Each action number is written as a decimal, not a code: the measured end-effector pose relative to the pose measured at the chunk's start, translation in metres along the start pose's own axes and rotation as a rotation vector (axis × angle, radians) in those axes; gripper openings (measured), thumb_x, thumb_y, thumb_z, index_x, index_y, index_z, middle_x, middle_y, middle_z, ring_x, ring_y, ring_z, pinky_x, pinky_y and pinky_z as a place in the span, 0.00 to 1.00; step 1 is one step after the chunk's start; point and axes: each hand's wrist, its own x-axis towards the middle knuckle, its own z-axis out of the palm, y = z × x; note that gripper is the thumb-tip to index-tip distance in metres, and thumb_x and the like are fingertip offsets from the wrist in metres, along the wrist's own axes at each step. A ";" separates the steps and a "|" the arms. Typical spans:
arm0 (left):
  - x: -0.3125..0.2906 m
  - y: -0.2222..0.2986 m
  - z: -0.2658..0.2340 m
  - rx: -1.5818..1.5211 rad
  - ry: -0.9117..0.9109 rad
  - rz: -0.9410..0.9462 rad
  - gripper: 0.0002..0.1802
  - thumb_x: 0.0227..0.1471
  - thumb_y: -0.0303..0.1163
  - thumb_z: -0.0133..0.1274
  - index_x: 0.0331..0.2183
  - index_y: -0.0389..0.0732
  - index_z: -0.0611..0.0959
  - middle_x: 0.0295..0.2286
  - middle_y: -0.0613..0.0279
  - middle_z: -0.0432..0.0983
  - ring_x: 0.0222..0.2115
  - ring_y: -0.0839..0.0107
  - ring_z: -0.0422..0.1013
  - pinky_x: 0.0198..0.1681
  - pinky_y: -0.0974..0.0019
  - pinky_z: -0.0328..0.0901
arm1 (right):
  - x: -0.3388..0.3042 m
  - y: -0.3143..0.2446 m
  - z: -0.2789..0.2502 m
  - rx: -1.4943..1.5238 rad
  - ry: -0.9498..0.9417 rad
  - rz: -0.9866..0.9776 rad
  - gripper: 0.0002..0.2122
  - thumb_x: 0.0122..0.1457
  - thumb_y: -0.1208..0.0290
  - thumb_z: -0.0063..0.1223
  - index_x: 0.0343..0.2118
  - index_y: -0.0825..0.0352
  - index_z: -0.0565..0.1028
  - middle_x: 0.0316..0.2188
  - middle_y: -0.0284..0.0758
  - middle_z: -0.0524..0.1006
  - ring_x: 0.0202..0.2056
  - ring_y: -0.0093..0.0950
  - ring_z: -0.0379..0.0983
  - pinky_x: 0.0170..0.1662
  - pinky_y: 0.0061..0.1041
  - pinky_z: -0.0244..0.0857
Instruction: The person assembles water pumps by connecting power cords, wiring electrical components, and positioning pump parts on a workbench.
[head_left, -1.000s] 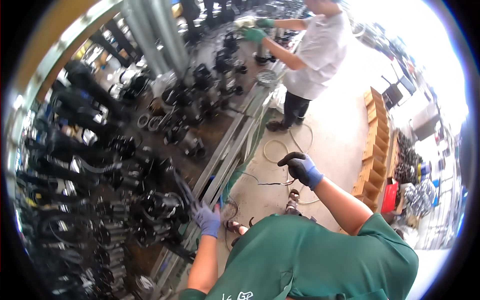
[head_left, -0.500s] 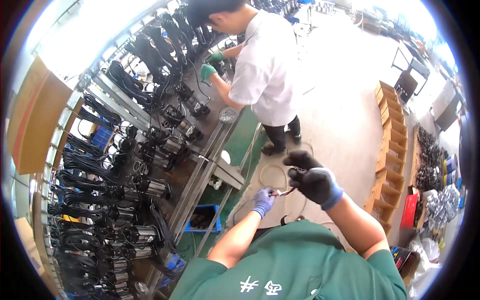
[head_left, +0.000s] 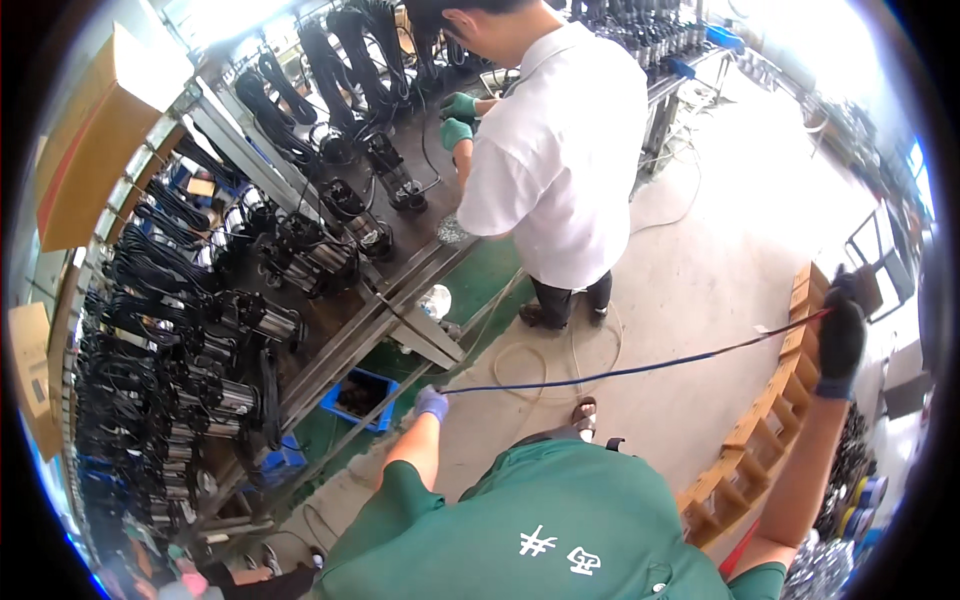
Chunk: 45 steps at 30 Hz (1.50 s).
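A long thin cord (head_left: 600,378), dark blue along most of its length and reddish toward its right end, is stretched between my hands in front of my body. My left hand (head_left: 431,403), in a light purple glove, is closed on the left end. On the far right, my right hand (head_left: 842,335), in a black glove with a grey cuff, grips the other end, with the arm reaching out. A small whitish tag (head_left: 762,329) shows on the cord near its right end. Whether it is a cable or a tube cannot be told.
Ahead, a co-worker in a white shirt (head_left: 560,150) handles something hidden at a workbench (head_left: 400,290) with several metal pumps (head_left: 395,175) and black coiled cables (head_left: 325,65). A blue crate (head_left: 360,400) lies under the bench. Cardboard boxes (head_left: 745,450) line the right; a hose (head_left: 520,362) lies on the floor.
My hands have moved far apart, the left one leftward and the right one out to the right, drawing the cord out between them. The view has shifted.
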 end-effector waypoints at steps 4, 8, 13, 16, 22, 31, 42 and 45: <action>0.008 -0.021 0.023 0.045 0.111 -0.260 0.21 0.57 0.38 0.50 0.51 0.45 0.82 0.51 0.48 0.76 0.55 0.53 0.71 0.58 0.55 0.65 | 0.049 -0.210 -0.166 -1.521 0.211 -0.325 0.19 0.66 0.80 0.43 0.60 0.71 0.68 0.56 0.41 0.73 0.56 0.29 0.70 0.63 0.28 0.60; -0.039 0.061 0.008 0.037 -0.039 -0.326 0.21 0.59 0.39 0.47 0.49 0.42 0.83 0.52 0.50 0.76 0.53 0.53 0.73 0.55 0.54 0.67 | 0.093 -0.342 -0.237 -1.802 0.452 -0.274 0.23 0.71 0.67 0.42 0.65 0.72 0.62 0.59 0.37 0.72 0.54 0.27 0.70 0.58 0.26 0.62; -0.020 0.107 0.094 0.215 -0.282 -0.017 0.23 0.60 0.45 0.44 0.48 0.43 0.84 0.50 0.50 0.77 0.50 0.51 0.75 0.53 0.52 0.68 | 0.206 -0.314 -0.305 -0.832 0.666 -0.096 0.22 0.70 0.69 0.44 0.65 0.69 0.64 0.59 0.35 0.72 0.48 0.22 0.70 0.49 0.21 0.64; -0.050 0.238 0.128 -0.059 -0.204 0.123 0.24 0.53 0.54 0.55 0.34 0.41 0.88 0.33 0.45 0.82 0.34 0.49 0.79 0.39 0.49 0.72 | 0.267 -0.266 -0.362 -0.586 0.625 0.073 0.22 0.69 0.71 0.45 0.65 0.67 0.65 0.59 0.33 0.72 0.44 0.19 0.70 0.44 0.19 0.65; -0.174 0.518 0.156 -0.234 -0.272 0.518 0.18 0.44 0.44 0.60 0.37 0.45 0.87 0.32 0.49 0.82 0.36 0.51 0.79 0.42 0.51 0.71 | 0.304 -0.049 -0.381 -1.112 0.088 0.574 0.20 0.68 0.71 0.46 0.63 0.66 0.67 0.44 0.27 0.74 0.27 0.11 0.60 0.29 0.12 0.57; -0.284 0.865 0.155 -0.596 -0.188 0.856 0.14 0.47 0.37 0.62 0.34 0.38 0.81 0.29 0.47 0.79 0.33 0.47 0.77 0.38 0.51 0.69 | 0.365 -0.044 -0.348 -0.920 -0.635 1.289 0.19 0.64 0.65 0.54 0.53 0.73 0.73 0.25 0.36 0.79 0.27 0.26 0.77 0.32 0.23 0.71; -0.210 0.922 0.244 -0.354 -0.074 0.430 0.13 0.53 0.41 0.53 0.35 0.41 0.81 0.31 0.45 0.80 0.36 0.45 0.77 0.40 0.47 0.70 | 0.556 -0.113 -0.410 -0.958 -0.304 0.870 0.10 0.59 0.66 0.54 0.34 0.69 0.78 0.22 0.31 0.76 0.18 0.18 0.65 0.22 0.18 0.57; -0.153 0.864 0.283 -0.247 -0.087 0.199 0.14 0.53 0.40 0.53 0.39 0.44 0.84 0.36 0.46 0.81 0.40 0.46 0.77 0.44 0.49 0.71 | 0.645 -0.141 -0.492 -0.971 -0.232 0.711 0.09 0.61 0.66 0.50 0.35 0.66 0.77 0.20 0.27 0.72 0.15 0.16 0.59 0.20 0.17 0.54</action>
